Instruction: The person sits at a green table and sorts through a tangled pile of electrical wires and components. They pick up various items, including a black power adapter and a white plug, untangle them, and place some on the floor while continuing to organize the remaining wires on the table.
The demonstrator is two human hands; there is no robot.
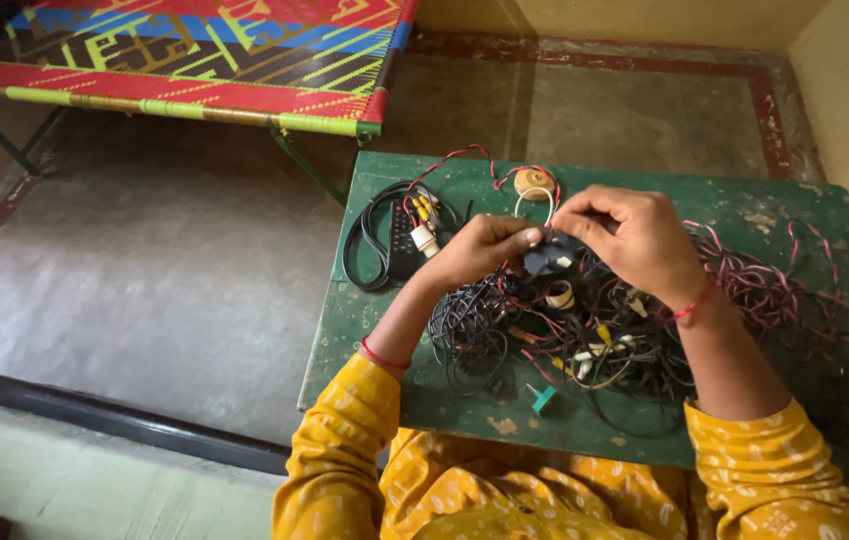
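My left hand (479, 250) and my right hand (634, 238) meet above a worn green table (744, 205). Between their fingertips they pinch a small black plug-like part (547, 255) with a white tip. It hangs over a tangled heap of black and red wires (564, 335) with yellow and white connectors. Both wrists wear a red thread, and yellow patterned sleeves cover my forearms.
A coiled black cable with a black box (389, 240) lies at the table's left. A round wooden piece (534, 182) sits at the back. Red-and-black wires (774, 285) spread right. A small teal piece (543, 399) lies near the front. A colourful woven cot (204, 55) stands far left.
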